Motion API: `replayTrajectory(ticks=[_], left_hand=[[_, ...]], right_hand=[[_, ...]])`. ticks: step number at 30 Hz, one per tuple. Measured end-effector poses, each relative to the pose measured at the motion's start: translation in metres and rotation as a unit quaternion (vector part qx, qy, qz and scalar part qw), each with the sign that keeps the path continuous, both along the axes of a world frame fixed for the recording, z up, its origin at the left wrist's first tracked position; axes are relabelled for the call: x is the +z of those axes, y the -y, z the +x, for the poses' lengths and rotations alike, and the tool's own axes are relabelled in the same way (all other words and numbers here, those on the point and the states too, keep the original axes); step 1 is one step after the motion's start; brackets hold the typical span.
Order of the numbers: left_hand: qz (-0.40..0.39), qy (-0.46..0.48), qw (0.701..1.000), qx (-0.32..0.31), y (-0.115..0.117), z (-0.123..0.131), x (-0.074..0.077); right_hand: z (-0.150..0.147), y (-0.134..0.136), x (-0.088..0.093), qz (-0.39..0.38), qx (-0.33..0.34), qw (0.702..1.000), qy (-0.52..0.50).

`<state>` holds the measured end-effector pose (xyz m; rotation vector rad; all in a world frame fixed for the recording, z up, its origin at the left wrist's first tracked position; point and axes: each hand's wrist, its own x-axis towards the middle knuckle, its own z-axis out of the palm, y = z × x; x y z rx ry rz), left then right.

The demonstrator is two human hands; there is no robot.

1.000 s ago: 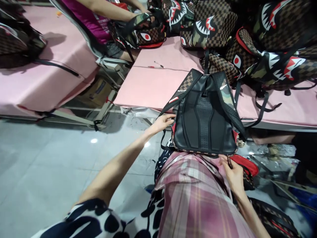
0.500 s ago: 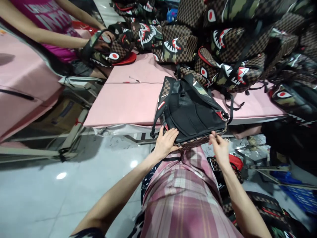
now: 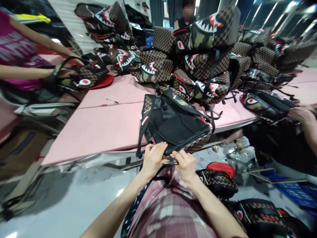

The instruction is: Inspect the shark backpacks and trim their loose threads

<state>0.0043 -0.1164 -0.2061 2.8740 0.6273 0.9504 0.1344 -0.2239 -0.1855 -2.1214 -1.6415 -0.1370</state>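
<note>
A backpack [image 3: 177, 124] with a black padded back and brown checkered sides lies back-up on the near edge of the pink table [image 3: 104, 129], partly hanging over my lap. My left hand [image 3: 153, 158] grips its bottom edge, fingers curled over the black panel. My right hand [image 3: 185, 165] is closed right beside it at the same edge, pinching a small dark part that I cannot make out. Both hands nearly touch each other.
A large pile of shark-mouth checkered backpacks [image 3: 198, 56] fills the far table. A person in a magenta shirt [image 3: 17, 56] handles a bag [image 3: 84, 77] at left. Another person's hand [image 3: 300, 114] rests at right. More bags [image 3: 218, 178] lie on the floor.
My view lifted toward the pile. The backpack slid nearer the table's edge, and my two hands came together at its bottom edge; the right hand moved left to meet the left.
</note>
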Motion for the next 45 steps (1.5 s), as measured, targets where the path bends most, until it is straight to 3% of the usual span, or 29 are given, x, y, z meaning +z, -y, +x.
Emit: replayTrajectory(ticks=[4, 10, 16, 23, 26, 29, 31, 33, 35, 37, 39, 42, 45], left_hand=[[0.004, 0.015, 1.000, -0.002, 0.000, 0.006, 0.007], [0.004, 0.020, 1.000, 0.007, 0.000, 0.009, 0.011], [0.016, 0.013, 1.000, 0.007, 0.005, 0.011, 0.011], [0.014, -0.030, 0.999, -0.006, 0.011, 0.006, 0.009], [0.009, -0.044, 0.999, -0.006, 0.007, -0.012, 0.007], [-0.006, -0.070, 0.997, -0.031, -0.001, -0.047, 0.003], [-0.030, -0.092, 0.994, -0.042, -0.004, -0.075, -0.002], [-0.079, -0.115, 0.990, -0.031, -0.002, -0.100, -0.010], [-0.161, -0.131, 0.978, -0.003, 0.002, -0.116, -0.019], [-0.285, -0.132, 0.949, 0.035, 0.006, -0.120, -0.027], [-0.440, -0.090, 0.888, 0.097, 0.005, -0.108, -0.033], [-0.626, 0.093, 0.732, 0.252, -0.009, -0.071, -0.035], [-0.665, 0.337, 0.576, 0.337, -0.025, -0.031, -0.030]], right_hand=[[-0.001, -0.003, 0.007, 0.004, 0.006, 0.999, -0.042], [-0.007, -0.008, 0.001, 0.048, -0.009, 0.995, -0.091], [0.008, -0.005, 0.000, 0.089, -0.002, 0.993, -0.072], [0.030, 0.006, -0.002, 0.070, 0.001, 0.991, -0.118], [0.062, 0.016, -0.003, 0.090, -0.024, 0.984, -0.151], [0.101, 0.035, -0.003, 0.109, -0.087, 0.975, -0.173], [0.118, 0.047, -0.005, 0.070, -0.086, 0.968, -0.227], [0.125, 0.054, -0.010, 0.019, -0.057, 0.945, -0.323], [0.121, 0.052, -0.019, 0.006, -0.062, 0.903, -0.426], [0.112, 0.044, -0.033, 0.021, -0.093, 0.861, -0.499], [0.101, 0.033, -0.048, 0.043, -0.124, 0.840, -0.527], [0.087, 0.024, -0.071, 0.077, -0.165, 0.834, -0.520], [0.081, 0.025, -0.086, 0.101, -0.185, 0.832, -0.514]])
